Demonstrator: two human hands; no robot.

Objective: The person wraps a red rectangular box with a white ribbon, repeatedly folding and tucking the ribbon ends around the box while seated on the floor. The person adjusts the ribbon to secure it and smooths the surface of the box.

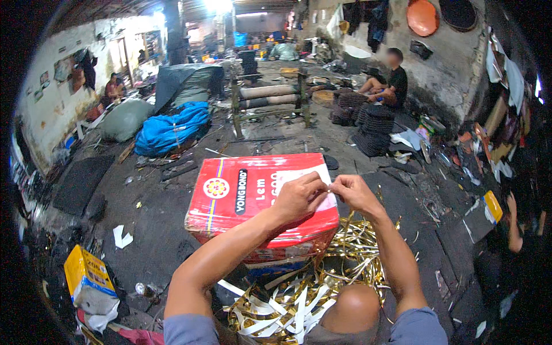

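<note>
In front of me stands a red carton (221,167) wrapped in shiny clear tape, with a white patch on the right of its top. Above that patch, my left hand (300,198) is closed with its fingers curled together. Close beside it, my right hand (356,192) pinches thumb and forefinger together at a small pale bit. What either hand grips is too small to make out. A tangled heap of gold and white strips (299,310) lies between the carton and my bent knee (356,305), spreading along the carton's right side.
A yellow and white box (89,273) stands at lower left. Farther off are a blue tarpaulin bundle (172,129), a frame with rollers (269,98) and stacks of dark pieces (372,129) near a seated person (394,80). Another person's arm (513,224) shows at far right.
</note>
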